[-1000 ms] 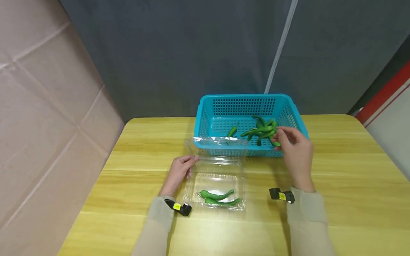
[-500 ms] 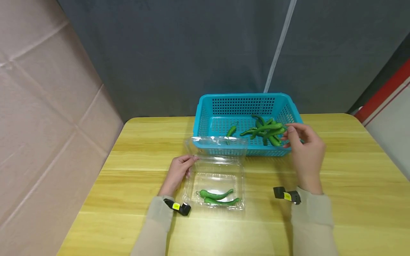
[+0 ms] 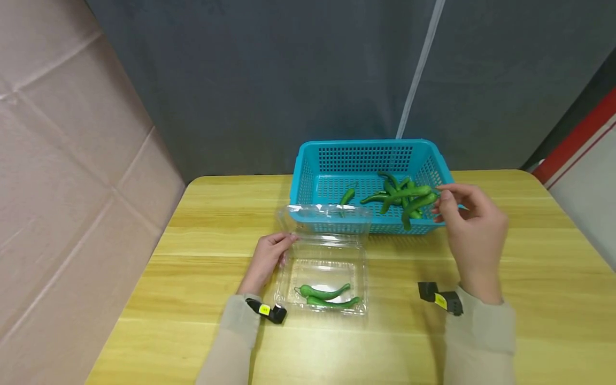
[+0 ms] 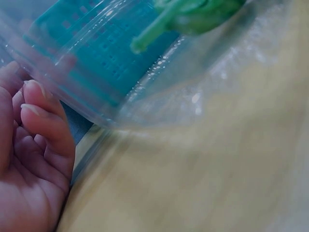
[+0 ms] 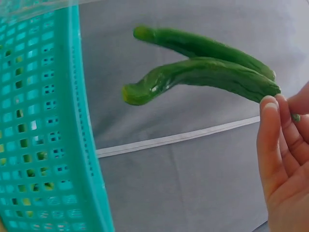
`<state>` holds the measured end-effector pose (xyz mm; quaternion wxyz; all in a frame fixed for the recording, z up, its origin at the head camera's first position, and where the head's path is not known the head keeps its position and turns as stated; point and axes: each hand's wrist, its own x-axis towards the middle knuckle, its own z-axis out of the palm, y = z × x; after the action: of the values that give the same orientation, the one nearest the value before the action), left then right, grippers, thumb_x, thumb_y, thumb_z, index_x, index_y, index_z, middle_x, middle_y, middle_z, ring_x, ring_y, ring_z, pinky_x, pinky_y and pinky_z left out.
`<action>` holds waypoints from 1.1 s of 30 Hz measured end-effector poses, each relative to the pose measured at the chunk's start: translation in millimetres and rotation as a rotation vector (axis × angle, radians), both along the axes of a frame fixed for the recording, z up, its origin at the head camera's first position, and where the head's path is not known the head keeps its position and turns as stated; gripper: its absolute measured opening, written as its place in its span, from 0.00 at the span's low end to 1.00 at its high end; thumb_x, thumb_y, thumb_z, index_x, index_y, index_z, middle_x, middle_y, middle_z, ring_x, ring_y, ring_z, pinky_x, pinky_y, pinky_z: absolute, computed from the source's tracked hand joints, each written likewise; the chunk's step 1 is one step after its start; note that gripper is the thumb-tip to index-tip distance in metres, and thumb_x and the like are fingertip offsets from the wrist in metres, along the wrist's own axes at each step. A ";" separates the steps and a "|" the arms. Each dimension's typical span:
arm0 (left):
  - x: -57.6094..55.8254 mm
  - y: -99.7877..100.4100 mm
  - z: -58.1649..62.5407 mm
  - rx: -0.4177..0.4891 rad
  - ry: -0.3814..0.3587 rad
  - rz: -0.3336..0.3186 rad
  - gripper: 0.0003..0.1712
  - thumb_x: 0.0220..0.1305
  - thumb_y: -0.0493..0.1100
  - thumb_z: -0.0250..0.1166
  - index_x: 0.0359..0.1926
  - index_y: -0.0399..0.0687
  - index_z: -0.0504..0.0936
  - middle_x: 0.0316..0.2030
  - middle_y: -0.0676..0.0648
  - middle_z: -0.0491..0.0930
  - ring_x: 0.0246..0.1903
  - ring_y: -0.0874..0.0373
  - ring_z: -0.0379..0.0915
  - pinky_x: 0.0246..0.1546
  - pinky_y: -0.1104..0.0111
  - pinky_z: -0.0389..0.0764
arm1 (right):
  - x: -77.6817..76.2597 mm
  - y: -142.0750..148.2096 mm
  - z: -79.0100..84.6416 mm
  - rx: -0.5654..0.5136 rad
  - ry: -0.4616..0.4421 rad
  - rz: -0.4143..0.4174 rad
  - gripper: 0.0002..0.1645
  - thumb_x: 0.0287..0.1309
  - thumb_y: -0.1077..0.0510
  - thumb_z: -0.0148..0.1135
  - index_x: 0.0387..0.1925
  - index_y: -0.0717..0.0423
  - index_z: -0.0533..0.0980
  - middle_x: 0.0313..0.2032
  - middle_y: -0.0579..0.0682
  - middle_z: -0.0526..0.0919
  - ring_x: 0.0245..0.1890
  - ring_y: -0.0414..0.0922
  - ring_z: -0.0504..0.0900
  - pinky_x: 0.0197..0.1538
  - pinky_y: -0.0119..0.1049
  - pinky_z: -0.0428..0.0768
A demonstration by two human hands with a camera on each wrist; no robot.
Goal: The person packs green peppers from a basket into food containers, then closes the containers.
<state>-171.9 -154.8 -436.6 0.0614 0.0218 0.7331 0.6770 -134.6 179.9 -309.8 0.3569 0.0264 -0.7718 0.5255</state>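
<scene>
While the left hand pinches the left edge of a clear plastic clamshell box near its hinge, the right hand holds two long green chili peppers by their stem ends, as the head view shows. Those two appear in front of the right part of a turquoise perforated plastic basket, their free ends pointing left. Inside the basket, a loose pile of green peppers lies toward the right, and a single pepper rests apart from it, near the front wall. The clamshell stands open just in front of the basket, its raised lid overlapping the basket's front in this view. Two curved peppers lie side by side near the front of its tray. Box and basket stand on a wood-grain table.

From the left wrist, the fingers are curled beside the transparent plastic, through which the basket shows. Blurred green pepper shapes appear at the top; which peppers they are, I cannot tell.

From the right wrist, thumb and fingertips grip the two stems together. The peppers' yellowish tips spread slightly apart, beside the basket's latticed wall, with gray cloth behind.
</scene>
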 end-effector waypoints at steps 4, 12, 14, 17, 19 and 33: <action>-0.2 0.0 0.3 -0.003 0.011 -0.006 0.15 0.59 0.47 0.60 0.39 0.39 0.82 0.12 0.48 0.66 0.09 0.63 0.58 0.08 0.74 0.62 | 5.7 -1.6 6.2 0.060 0.046 0.019 0.09 0.55 0.61 0.57 0.34 0.61 0.79 0.22 0.46 0.79 0.19 0.39 0.76 0.25 0.23 0.75; -0.1 0.7 1.7 -0.001 0.008 -0.009 0.15 0.59 0.47 0.60 0.38 0.39 0.82 0.12 0.49 0.66 0.09 0.63 0.58 0.08 0.74 0.62 | 11.9 -9.1 12.3 0.137 0.111 0.045 0.07 0.53 0.65 0.57 0.32 0.60 0.80 0.25 0.54 0.79 0.18 0.34 0.75 0.27 0.21 0.74; -0.2 0.8 1.6 0.000 0.006 -0.009 0.15 0.59 0.47 0.60 0.38 0.39 0.82 0.12 0.48 0.66 0.09 0.63 0.58 0.08 0.74 0.62 | 12.1 -11.2 12.4 0.151 0.118 0.059 0.06 0.52 0.66 0.57 0.32 0.60 0.80 0.25 0.54 0.79 0.19 0.34 0.75 0.28 0.21 0.74; -0.5 0.8 1.1 0.001 0.003 -0.009 0.15 0.59 0.47 0.60 0.39 0.39 0.82 0.12 0.48 0.66 0.09 0.64 0.58 0.08 0.74 0.62 | 11.2 -14.2 11.7 0.181 0.127 0.083 0.06 0.51 0.66 0.58 0.31 0.60 0.80 0.24 0.51 0.79 0.19 0.33 0.75 0.29 0.21 0.74; -0.5 0.5 0.8 -0.002 0.002 -0.011 0.15 0.59 0.47 0.60 0.39 0.39 0.82 0.12 0.48 0.66 0.09 0.64 0.59 0.08 0.74 0.62 | 10.2 -16.0 10.8 0.222 0.134 0.100 0.06 0.51 0.66 0.58 0.31 0.60 0.80 0.23 0.49 0.79 0.20 0.32 0.75 0.29 0.20 0.73; 0.4 -0.1 1.1 0.014 -0.005 -0.002 0.16 0.58 0.47 0.61 0.40 0.37 0.81 0.13 0.46 0.67 0.09 0.64 0.58 0.08 0.74 0.62 | 2.8 -36.3 -0.5 0.496 -0.011 0.345 0.06 0.52 0.63 0.58 0.31 0.50 0.79 0.26 0.39 0.79 0.22 0.32 0.74 0.27 0.25 0.74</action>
<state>-171.4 -154.9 -435.5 0.0638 0.0212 0.7280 0.6823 -131.8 143.6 -310.2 0.2410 0.2407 -0.8626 0.3741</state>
